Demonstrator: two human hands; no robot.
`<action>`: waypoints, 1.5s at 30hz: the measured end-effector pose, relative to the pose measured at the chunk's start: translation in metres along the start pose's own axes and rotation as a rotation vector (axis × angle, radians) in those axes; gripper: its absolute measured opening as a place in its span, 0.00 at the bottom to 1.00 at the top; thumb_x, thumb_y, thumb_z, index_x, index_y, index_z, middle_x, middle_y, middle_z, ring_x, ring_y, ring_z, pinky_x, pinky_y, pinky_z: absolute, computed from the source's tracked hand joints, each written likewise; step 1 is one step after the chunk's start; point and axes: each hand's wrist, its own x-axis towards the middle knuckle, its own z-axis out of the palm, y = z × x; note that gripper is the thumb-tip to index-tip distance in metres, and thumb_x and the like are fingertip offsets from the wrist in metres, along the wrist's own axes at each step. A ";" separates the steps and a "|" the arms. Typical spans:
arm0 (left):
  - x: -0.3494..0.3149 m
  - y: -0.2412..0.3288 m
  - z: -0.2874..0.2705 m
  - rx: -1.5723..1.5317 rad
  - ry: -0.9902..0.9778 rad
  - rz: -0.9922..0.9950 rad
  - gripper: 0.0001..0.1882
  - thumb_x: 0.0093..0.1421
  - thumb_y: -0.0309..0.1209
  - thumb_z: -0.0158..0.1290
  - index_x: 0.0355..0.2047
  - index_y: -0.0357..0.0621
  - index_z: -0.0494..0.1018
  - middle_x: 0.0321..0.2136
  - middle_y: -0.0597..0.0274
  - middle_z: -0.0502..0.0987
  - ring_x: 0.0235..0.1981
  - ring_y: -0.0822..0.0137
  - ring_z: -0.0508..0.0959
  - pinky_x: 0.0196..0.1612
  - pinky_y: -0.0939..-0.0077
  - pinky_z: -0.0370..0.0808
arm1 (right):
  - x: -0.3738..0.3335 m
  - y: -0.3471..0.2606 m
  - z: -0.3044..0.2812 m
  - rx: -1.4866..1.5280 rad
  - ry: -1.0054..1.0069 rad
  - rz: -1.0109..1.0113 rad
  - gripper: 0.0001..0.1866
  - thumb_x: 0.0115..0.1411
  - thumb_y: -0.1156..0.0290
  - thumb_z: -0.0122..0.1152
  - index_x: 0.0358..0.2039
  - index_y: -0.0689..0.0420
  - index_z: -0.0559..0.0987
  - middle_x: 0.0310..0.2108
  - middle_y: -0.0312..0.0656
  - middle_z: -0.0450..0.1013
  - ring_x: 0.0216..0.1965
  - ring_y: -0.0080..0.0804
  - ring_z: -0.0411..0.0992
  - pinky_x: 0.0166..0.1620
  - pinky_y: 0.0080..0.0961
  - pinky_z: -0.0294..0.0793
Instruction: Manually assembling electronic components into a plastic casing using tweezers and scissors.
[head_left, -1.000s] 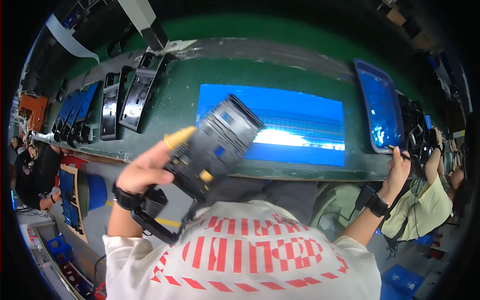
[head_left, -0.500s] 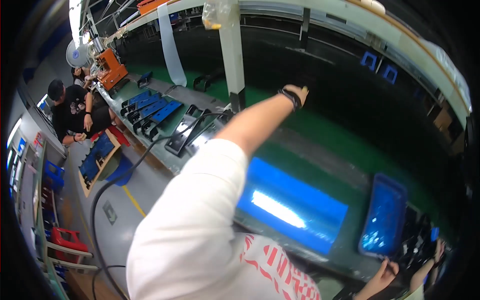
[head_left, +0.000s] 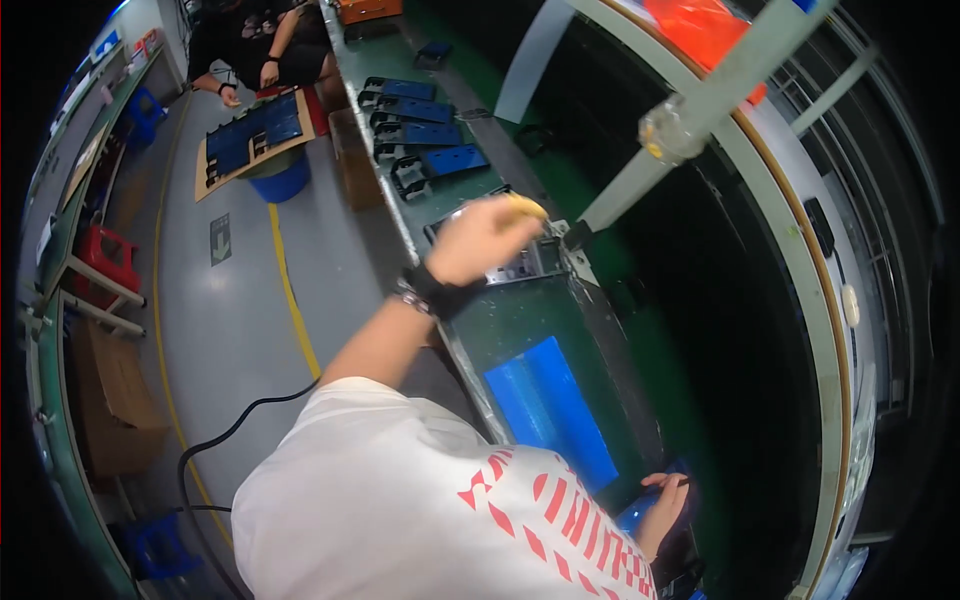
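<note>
My left hand [head_left: 487,240], with a black wristband, stretches over the bench above a black and silver metal part [head_left: 530,262]. Its fingers are extended with the thumb a little apart, and I see nothing between them. Yellow shows at a fingertip. The hand hides much of the metal part; whether it touches it, I cannot tell. Beyond lie several blue-topped parts with black ends [head_left: 430,133] in a row. Nearer me is a flat blue sheet [head_left: 553,410]. At the lower right another hand [head_left: 663,505], apparently a co-worker's, is by a blue tray. My right hand is out of view.
A pale post [head_left: 640,180] rises from the bench's far side, beside a hanging white strip [head_left: 535,60]. At the far left, a person [head_left: 262,55] sits behind a cardboard-topped blue bin [head_left: 280,180]. A black cable [head_left: 225,435] loops over the floor.
My view has swung left. My left arm has drawn back from far across the bench, and the hand is now over the metal part. The blue tray has shifted toward the view's lower edge.
</note>
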 end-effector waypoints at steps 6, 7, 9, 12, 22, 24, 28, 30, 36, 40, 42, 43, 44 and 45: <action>-0.049 -0.128 -0.355 -0.073 0.810 0.049 0.14 0.57 0.28 0.47 0.42 0.34 0.67 0.34 0.57 0.75 0.34 0.71 0.74 0.39 0.81 0.70 | -0.004 -0.065 0.180 0.243 -0.214 0.283 0.12 0.63 0.63 0.36 0.27 0.57 0.63 0.18 0.39 0.66 0.19 0.23 0.63 0.23 0.18 0.63; -0.064 -0.160 -0.404 0.040 0.901 -0.031 0.15 0.57 0.28 0.46 0.44 0.35 0.65 0.37 0.55 0.73 0.36 0.70 0.74 0.41 0.79 0.70 | 0.001 -0.076 0.233 0.337 -0.247 0.295 0.12 0.63 0.63 0.37 0.27 0.57 0.63 0.19 0.39 0.66 0.19 0.22 0.64 0.24 0.19 0.65; -0.086 -0.236 -0.472 0.321 0.997 -0.184 0.18 0.55 0.28 0.46 0.47 0.38 0.62 0.41 0.53 0.71 0.40 0.65 0.72 0.44 0.74 0.68 | 0.029 -0.103 0.343 0.529 -0.353 0.417 0.08 0.61 0.66 0.42 0.28 0.56 0.63 0.24 0.40 0.69 0.23 0.24 0.67 0.29 0.22 0.71; -0.120 -0.319 -0.492 0.764 0.858 -0.516 0.25 0.51 0.28 0.49 0.51 0.43 0.59 0.44 0.49 0.68 0.45 0.55 0.69 0.49 0.67 0.64 | 0.075 -0.104 0.479 0.334 -0.590 0.353 0.12 0.53 0.72 0.55 0.26 0.56 0.59 0.22 0.36 0.65 0.22 0.20 0.63 0.24 0.19 0.65; -0.020 -0.335 -0.431 0.501 0.377 -0.566 0.39 0.45 0.31 0.55 0.55 0.36 0.50 0.55 0.38 0.50 0.59 0.48 0.49 0.58 0.66 0.51 | 0.150 -0.076 0.622 0.251 -0.174 0.601 0.21 0.43 0.73 0.65 0.29 0.57 0.59 0.27 0.39 0.63 0.29 0.25 0.65 0.28 0.22 0.68; 0.060 -0.314 -0.442 0.604 0.283 -0.451 0.39 0.45 0.31 0.54 0.56 0.42 0.50 0.57 0.38 0.46 0.60 0.49 0.47 0.58 0.66 0.50 | 0.149 -0.087 0.614 0.379 -0.164 0.630 0.18 0.45 0.79 0.59 0.27 0.52 0.57 0.27 0.36 0.63 0.31 0.27 0.67 0.25 0.26 0.72; 0.198 -0.291 -0.428 0.770 0.005 -0.169 0.41 0.43 0.31 0.56 0.57 0.51 0.50 0.58 0.37 0.42 0.59 0.42 0.44 0.59 0.62 0.48 | 0.154 -0.107 0.576 0.407 -0.118 0.640 0.14 0.48 0.82 0.51 0.27 0.50 0.57 0.28 0.33 0.65 0.34 0.24 0.69 0.24 0.22 0.71; 0.257 -0.301 -0.422 0.942 -0.176 -0.053 0.49 0.36 0.36 0.61 0.58 0.55 0.48 0.59 0.40 0.40 0.58 0.40 0.44 0.57 0.56 0.50 | 0.160 -0.109 0.558 0.347 -0.062 0.539 0.10 0.50 0.79 0.48 0.27 0.51 0.58 0.31 0.37 0.72 0.27 0.21 0.67 0.23 0.15 0.66; 0.351 -0.392 -0.436 0.881 -0.726 -0.176 0.54 0.31 0.40 0.63 0.59 0.54 0.47 0.52 0.42 0.57 0.52 0.49 0.61 0.53 0.65 0.61 | 0.206 -0.152 0.565 0.501 -0.120 0.386 0.13 0.51 0.83 0.48 0.22 0.54 0.56 0.30 0.42 0.72 0.30 0.17 0.64 0.37 0.13 0.62; 0.381 -0.370 -0.445 0.674 -0.592 -0.248 0.45 0.31 0.39 0.62 0.52 0.43 0.59 0.43 0.44 0.67 0.44 0.51 0.68 0.47 0.71 0.66 | 0.302 -0.175 0.641 0.566 -0.061 0.226 0.13 0.53 0.82 0.47 0.21 0.53 0.56 0.28 0.41 0.72 0.33 0.21 0.68 0.35 0.16 0.64; 0.389 -0.359 -0.451 0.340 -0.477 -0.244 0.43 0.33 0.38 0.63 0.51 0.39 0.60 0.41 0.50 0.69 0.43 0.60 0.69 0.47 0.75 0.65 | 0.363 -0.172 0.683 0.666 0.063 0.146 0.13 0.53 0.82 0.47 0.20 0.52 0.56 0.25 0.37 0.70 0.31 0.22 0.69 0.33 0.16 0.64; 0.391 -0.361 -0.449 0.104 -0.420 -0.270 0.43 0.34 0.38 0.63 0.51 0.38 0.59 0.41 0.52 0.68 0.43 0.63 0.69 0.46 0.75 0.65 | 0.392 -0.159 0.703 0.675 0.151 0.143 0.13 0.52 0.82 0.48 0.20 0.53 0.57 0.24 0.37 0.68 0.31 0.22 0.69 0.31 0.17 0.64; 0.399 -0.366 -0.441 -0.128 -0.362 -0.312 0.43 0.35 0.37 0.63 0.51 0.36 0.59 0.41 0.53 0.68 0.43 0.66 0.69 0.46 0.76 0.65 | 0.418 -0.159 0.721 0.481 0.211 0.178 0.12 0.51 0.81 0.50 0.19 0.54 0.57 0.21 0.35 0.65 0.27 0.22 0.68 0.29 0.18 0.64; 0.422 -0.359 -0.423 -0.233 -0.354 -0.290 0.42 0.36 0.37 0.63 0.52 0.36 0.58 0.41 0.55 0.68 0.42 0.68 0.69 0.45 0.76 0.65 | 0.447 -0.122 0.737 0.451 0.331 0.085 0.12 0.50 0.80 0.52 0.19 0.56 0.58 0.19 0.34 0.63 0.23 0.22 0.65 0.28 0.19 0.63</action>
